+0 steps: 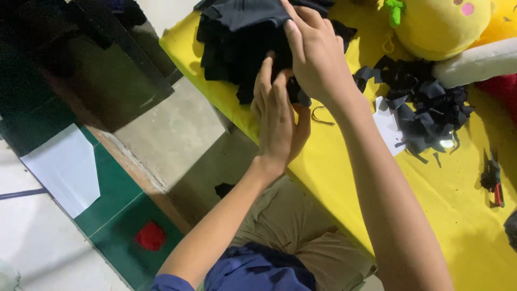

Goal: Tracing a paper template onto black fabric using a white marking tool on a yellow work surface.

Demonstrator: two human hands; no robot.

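A thick stack of black cloth pieces (237, 43) lies at the near corner of a yellow-covered table (441, 199). My left hand (277, 116) presses against the stack's lower edge with its fingers curled on the cloth. My right hand (315, 54) lies over the stack from above, fingers pinching the top black piece. Both hands touch each other at the stack's edge.
A heap of black cloth trimmings (425, 105) and a white paper (389, 125) lie right of my right arm. A yellow plush toy (441, 24) sits at the back. Small black-and-red snips (493, 180) rest at the right. A green floor with a red scrap (151, 236) is below left.
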